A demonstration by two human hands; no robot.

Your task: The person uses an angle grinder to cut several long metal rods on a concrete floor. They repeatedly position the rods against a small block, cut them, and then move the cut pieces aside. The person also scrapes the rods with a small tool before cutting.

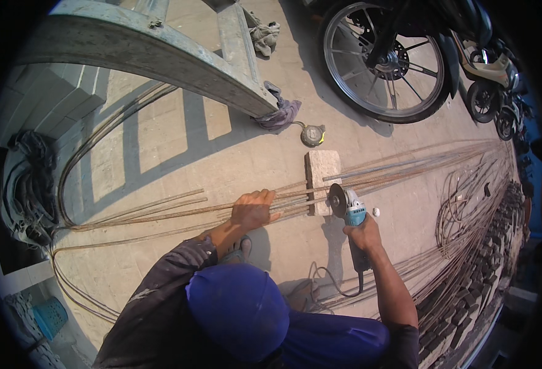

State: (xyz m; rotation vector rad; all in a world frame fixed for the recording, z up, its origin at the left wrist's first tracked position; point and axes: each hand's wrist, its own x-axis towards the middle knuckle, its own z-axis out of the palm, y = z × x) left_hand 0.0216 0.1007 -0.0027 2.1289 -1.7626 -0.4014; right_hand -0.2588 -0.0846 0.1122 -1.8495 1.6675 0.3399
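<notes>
My left hand (253,209) is closed over long, thin rusty steel rods (160,216) lying across the floor, left of a pale rectangular block (321,161) that the rods cross. My right hand (362,235) grips a teal angle grinder (356,215) with a dark body and cord. Its dark disc (336,200) is upright at the rods over the block's right side; I cannot tell whether it touches them. A tape measure (312,135) lies just beyond the block.
A metal frame (129,37) with cloth-wrapped feet stands at upper left, a motorbike wheel (357,92) at upper right, more parked bikes (483,101) behind. Bundled rods (443,270) and stacked pavers (467,301) line the right. A blue bucket (48,317) sits lower left.
</notes>
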